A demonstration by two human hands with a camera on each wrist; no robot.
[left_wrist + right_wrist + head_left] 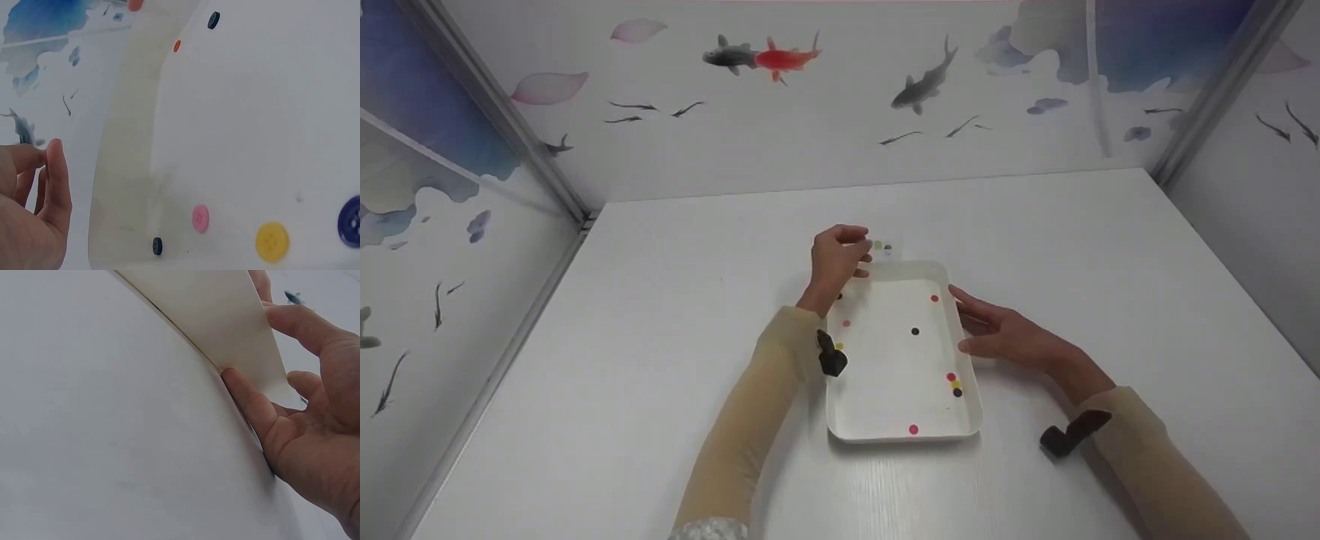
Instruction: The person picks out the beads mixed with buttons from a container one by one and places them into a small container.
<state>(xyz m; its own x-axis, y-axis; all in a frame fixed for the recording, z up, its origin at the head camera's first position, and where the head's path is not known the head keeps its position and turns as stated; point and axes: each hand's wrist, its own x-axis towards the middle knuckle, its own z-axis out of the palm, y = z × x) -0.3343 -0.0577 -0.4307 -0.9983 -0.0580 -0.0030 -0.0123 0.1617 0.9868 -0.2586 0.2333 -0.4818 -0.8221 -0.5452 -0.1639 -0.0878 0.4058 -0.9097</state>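
A shallow white tray (877, 405) lies on the table with several small buttons scattered in it. My left hand (838, 259) is above the tray's far left corner. Its thumb and index fingertips meet in the left wrist view; anything between them is too small to tell. Below it are a pink button (201, 218), a yellow button (272, 242), a black button (157, 246) and a dark blue button (350, 220). My right hand (1011, 334) is beside the tray's right side. Its fairly straight fingers (247, 396) touch the outer wall and rim.
A small clear packet (889, 248) with bits of colour lies just beyond the tray's far edge. The white table (675, 300) ends at a back panel (840, 142) painted with fish. Similar panels stand left and right.
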